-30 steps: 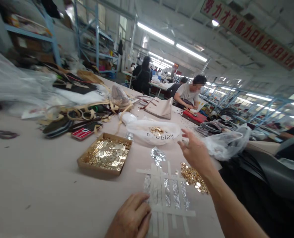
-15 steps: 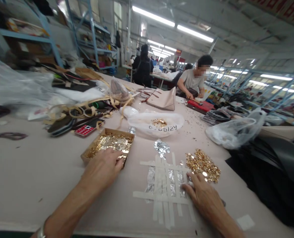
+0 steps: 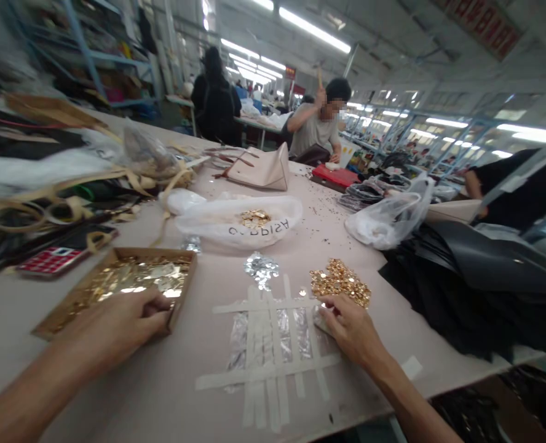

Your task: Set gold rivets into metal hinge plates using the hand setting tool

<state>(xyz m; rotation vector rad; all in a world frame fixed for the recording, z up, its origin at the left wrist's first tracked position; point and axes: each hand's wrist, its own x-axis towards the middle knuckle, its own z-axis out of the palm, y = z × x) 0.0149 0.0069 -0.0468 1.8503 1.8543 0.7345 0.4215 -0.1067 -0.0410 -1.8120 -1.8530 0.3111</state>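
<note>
My left hand (image 3: 128,323) reaches into a shallow cardboard box (image 3: 187,289) of flat gold metal pieces (image 3: 148,271). Its fingers are curled together at the box's near right corner; what they hold is hidden. My right hand (image 3: 353,326) has thumb and fingers pinched at the right end of a taped grid, over a crumpled clear plastic piece (image 3: 320,319); anything in the pinch is too small to name. Pale tape strips (image 3: 264,372) cross over clear plastic pieces (image 3: 283,332) on the table. Small gold pieces (image 3: 342,283) lie heaped just beyond my right hand, silver discs (image 3: 261,267) left of them.
A white plastic bag (image 3: 203,218) with gold pieces lies behind the silver discs. Black sheets (image 3: 443,301) are stacked at right, beside a clear bag (image 3: 393,215). A red-checked item (image 3: 51,259) lies left. Across the table, a person (image 3: 316,126) raises a hammer (image 3: 320,75).
The view has swung right, so things sit further left. My left hand stays at the box, its fingers more curled. My right fingers have drawn together. The person opposite has raised a hammer.
</note>
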